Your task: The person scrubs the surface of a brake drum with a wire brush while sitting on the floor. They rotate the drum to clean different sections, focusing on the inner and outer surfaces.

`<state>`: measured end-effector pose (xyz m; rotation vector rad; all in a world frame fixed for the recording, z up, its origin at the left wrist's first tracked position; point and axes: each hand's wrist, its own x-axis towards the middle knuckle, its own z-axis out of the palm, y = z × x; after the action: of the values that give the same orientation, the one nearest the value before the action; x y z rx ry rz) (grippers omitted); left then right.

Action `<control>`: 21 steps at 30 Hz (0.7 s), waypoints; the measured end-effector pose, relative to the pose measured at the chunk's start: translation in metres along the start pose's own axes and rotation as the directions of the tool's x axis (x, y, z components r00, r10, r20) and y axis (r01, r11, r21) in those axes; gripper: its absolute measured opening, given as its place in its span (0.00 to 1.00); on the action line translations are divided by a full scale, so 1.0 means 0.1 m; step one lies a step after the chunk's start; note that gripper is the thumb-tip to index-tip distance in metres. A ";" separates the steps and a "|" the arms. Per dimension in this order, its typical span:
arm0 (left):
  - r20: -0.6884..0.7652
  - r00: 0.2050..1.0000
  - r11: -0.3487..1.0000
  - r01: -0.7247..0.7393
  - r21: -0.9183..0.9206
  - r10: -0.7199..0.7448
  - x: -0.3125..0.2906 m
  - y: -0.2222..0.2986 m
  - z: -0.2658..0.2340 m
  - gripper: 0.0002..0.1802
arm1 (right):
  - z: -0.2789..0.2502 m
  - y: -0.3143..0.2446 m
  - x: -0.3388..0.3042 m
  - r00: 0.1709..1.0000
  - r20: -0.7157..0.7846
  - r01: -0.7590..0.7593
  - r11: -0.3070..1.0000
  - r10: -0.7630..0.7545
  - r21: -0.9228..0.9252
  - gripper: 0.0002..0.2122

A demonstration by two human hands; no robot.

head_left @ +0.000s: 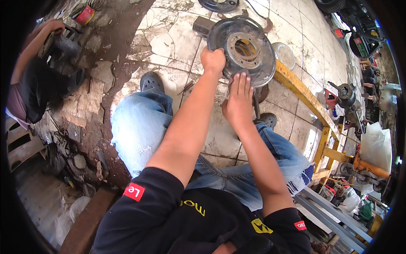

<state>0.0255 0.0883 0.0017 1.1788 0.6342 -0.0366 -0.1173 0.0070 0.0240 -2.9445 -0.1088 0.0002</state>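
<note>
A round, dark metal brake backing plate [266, 55] with a rusty ring and a hole at its centre is in front of me, above the tiled floor. My left hand [212, 61] is closed on its left edge, fingers wrapped around the rim. My right hand [240, 95] lies against the plate's lower edge, its fingers stretched out flat and close together. Whether anything is under that palm is hidden. Beneath the plate, a dark rod-like part shows just right of my right hand. A dark rectangular block [203, 26] stands behind the plate's left side.
A yellow metal frame [306, 95] runs along my right. Behind the plate sit a round clear-lidded container [284, 55] and another dark round plate [219, 4]. At left, another person [38, 76] crouches on broken ground. Grey metal bars [334, 216] lie at lower right.
</note>
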 end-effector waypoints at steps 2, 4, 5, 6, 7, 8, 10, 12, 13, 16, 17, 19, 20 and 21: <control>0.048 0.999 1.000 0.002 0.006 -0.002 -0.06 -0.02 -0.04 0.21 | 0.07 0.02 -0.15 0.999 -0.002 0.032 0.999 -0.032 -0.028 0.38; 0.050 0.999 1.000 0.008 -0.003 -0.008 -0.02 -0.03 -0.03 0.21 | 0.09 0.08 -0.03 0.999 -0.008 0.037 0.998 -0.037 -0.043 0.38; 0.044 0.999 1.000 0.030 -0.008 -0.029 0.00 -0.01 -0.01 0.20 | 0.02 0.08 0.08 1.000 -0.006 0.023 1.000 -0.023 -0.018 0.39; 0.038 0.998 0.999 0.051 -0.012 -0.050 -0.02 0.00 0.00 0.20 | -0.02 0.07 0.13 1.000 -0.004 0.009 1.000 -0.009 0.008 0.39; 0.037 0.998 0.999 0.041 -0.005 -0.041 0.00 0.02 0.02 0.19 | -0.05 0.05 0.16 1.000 0.009 -0.011 1.000 0.011 0.007 0.40; 0.045 0.999 1.000 0.024 -0.008 -0.024 0.02 0.00 0.01 0.19 | -0.04 0.03 0.11 1.000 -0.001 0.001 1.000 -0.001 -0.003 0.38; 0.060 0.998 1.000 -0.002 -0.018 0.003 0.00 -0.06 -0.03 0.20 | 0.04 0.02 -0.11 1.000 -0.015 0.026 0.999 -0.026 -0.028 0.36; 0.057 0.998 1.000 0.004 -0.021 -0.003 0.00 -0.01 0.01 0.19 | 0.07 0.11 -0.07 0.998 -0.050 0.042 0.998 -0.044 -0.044 0.35; 0.053 0.998 0.999 0.027 -0.029 -0.026 -0.04 0.01 0.02 0.19 | 0.00 0.12 -0.01 0.998 -0.048 0.034 0.998 -0.036 -0.044 0.35; 0.053 0.998 0.999 0.031 -0.042 -0.029 -0.03 0.00 0.01 0.20 | -0.04 0.11 0.13 0.999 -0.042 0.010 1.000 -0.011 -0.022 0.36; 0.060 0.998 0.999 0.014 -0.038 -0.011 -0.03 0.00 0.00 0.20 | -0.02 0.11 0.08 0.999 -0.037 0.016 0.999 -0.018 -0.035 0.37; 0.060 0.998 0.999 -0.009 -0.045 0.012 -0.06 -0.03 -0.02 0.20 | 0.05 0.11 -0.02 0.999 -0.040 0.034 0.997 -0.037 -0.064 0.37; 0.056 0.998 0.998 -0.014 -0.055 0.017 -0.03 -0.02 -0.01 0.19 | 0.08 0.11 -0.07 0.998 -0.046 0.045 0.996 -0.049 -0.080 0.37; 0.053 0.998 0.998 -0.019 -0.066 0.022 0.02 0.01 0.02 0.18 | 0.11 0.12 -0.08 0.997 -0.053 0.055 0.994 -0.061 -0.096 0.37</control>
<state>0.0281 0.0879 0.0021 1.1174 0.5720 -0.0297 -0.1245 -0.0035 0.0109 -3.0313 -0.1913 -0.0982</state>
